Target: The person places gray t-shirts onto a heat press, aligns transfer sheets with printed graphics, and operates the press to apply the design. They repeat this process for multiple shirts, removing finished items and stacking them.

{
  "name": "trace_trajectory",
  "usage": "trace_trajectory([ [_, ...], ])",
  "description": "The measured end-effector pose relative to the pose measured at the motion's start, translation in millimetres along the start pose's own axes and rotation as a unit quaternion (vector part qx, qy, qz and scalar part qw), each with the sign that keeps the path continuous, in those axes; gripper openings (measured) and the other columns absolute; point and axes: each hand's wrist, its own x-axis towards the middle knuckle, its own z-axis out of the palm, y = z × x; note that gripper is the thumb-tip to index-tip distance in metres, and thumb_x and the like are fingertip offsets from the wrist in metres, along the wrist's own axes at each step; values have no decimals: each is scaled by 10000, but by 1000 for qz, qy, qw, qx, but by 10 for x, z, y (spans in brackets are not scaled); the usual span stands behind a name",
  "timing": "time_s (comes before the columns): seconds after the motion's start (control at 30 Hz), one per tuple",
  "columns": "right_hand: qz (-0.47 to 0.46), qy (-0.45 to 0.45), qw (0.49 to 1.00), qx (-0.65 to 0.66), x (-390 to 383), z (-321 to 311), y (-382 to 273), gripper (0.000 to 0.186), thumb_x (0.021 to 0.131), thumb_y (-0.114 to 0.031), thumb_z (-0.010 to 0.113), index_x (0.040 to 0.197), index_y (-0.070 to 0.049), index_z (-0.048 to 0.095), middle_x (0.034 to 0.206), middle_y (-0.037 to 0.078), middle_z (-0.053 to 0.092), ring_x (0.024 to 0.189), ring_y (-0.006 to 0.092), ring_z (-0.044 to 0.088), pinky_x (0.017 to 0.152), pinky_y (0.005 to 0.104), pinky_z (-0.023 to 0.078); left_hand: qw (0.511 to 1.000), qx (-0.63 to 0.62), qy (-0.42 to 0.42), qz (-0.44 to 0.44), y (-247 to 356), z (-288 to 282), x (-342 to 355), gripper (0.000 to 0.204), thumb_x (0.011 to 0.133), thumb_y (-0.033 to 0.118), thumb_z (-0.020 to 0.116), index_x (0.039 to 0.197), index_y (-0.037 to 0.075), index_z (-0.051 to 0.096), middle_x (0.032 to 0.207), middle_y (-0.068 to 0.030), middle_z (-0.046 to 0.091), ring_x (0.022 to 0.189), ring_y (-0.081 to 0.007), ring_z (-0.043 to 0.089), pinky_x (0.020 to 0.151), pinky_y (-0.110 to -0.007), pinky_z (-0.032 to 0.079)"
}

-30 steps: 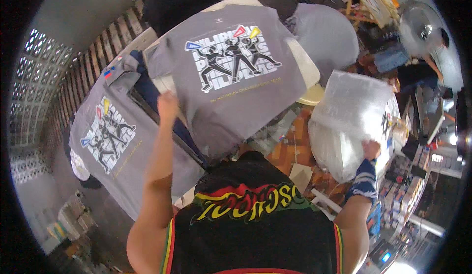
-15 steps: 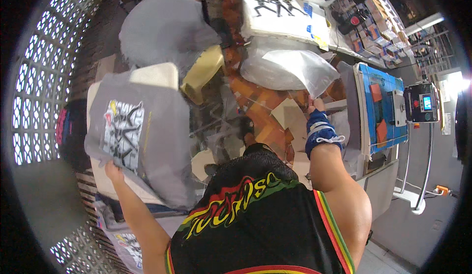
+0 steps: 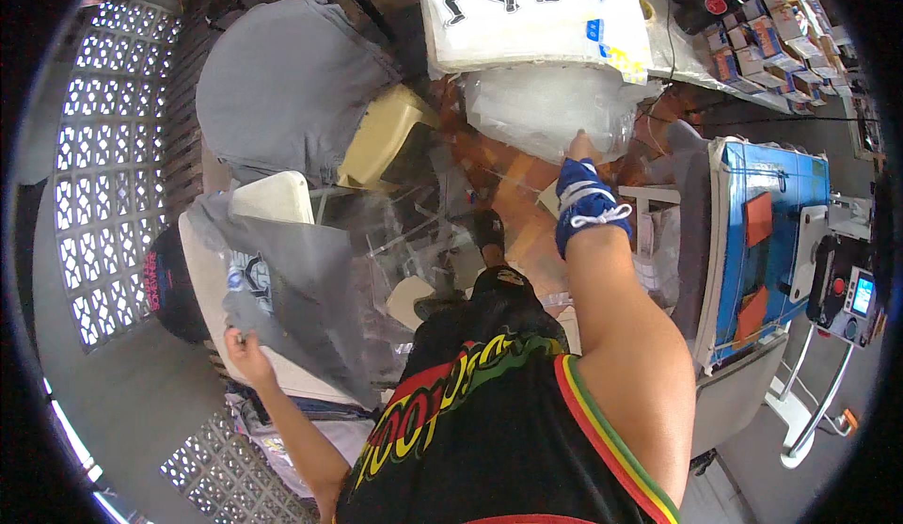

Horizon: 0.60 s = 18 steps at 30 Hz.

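My left hand [image 3: 248, 357] pinches the left edge of a grey T-shirt [image 3: 320, 289] that lies over a pale padded board [image 3: 209, 265]. The cloth is partly folded over, so only a piece of its dark and white figure print [image 3: 252, 279] shows. My right arm reaches forward, a blue wrap [image 3: 583, 199] with white laces round its wrist. At its end my right hand [image 3: 580, 148] has its fingers stretched out against a pile of clear plastic sheets [image 3: 527, 110]. Its fingertips are small and foreshortened.
Grey cloth [image 3: 282, 91] covers a round heap at the far left, beside a yellow plastic stool [image 3: 381, 143]. A white printed piece [image 3: 527, 30] lies beyond the plastic. At right stand a blue-topped press [image 3: 771, 242] and a control box with a lit screen [image 3: 858, 293].
The shirt's left edge has come up and over, covering much of the print. The plastic sheet lifted at my right hand has gone down, and that hand has moved farther forward.
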Motion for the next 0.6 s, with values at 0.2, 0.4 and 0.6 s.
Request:
trace_trajectory([
  [0.2,-10,-603,726,331,-1140,-1125,-1230,404,959,-310,569,1209,2,623,1091,161,685,957,277,674,857,378,524,914,100,-176,351,2103,1279,-791,105,759,80,683,826,60,605,803,-148,593,824,-384,588,788,-507,496],
  [0.4,-561,-571,597,-57,-3043,-2624,-1532,346,816,-252,671,1001,39,705,942,258,715,871,383,717,753,454,569,791,-108,-520,304,2535,1287,-1429,69,886,81,680,915,21,698,891,-135,666,821,-257,664,717,-355,546],
  [0.6,-638,-454,603,-155,-3770,-3555,-434,225,717,-169,742,902,-41,744,883,179,737,844,357,729,736,456,586,825,-77,-363,427,2188,1644,-1298,556,859,74,645,1398,48,516,1394,-179,565,1314,-334,524,1115,-420,395],
])
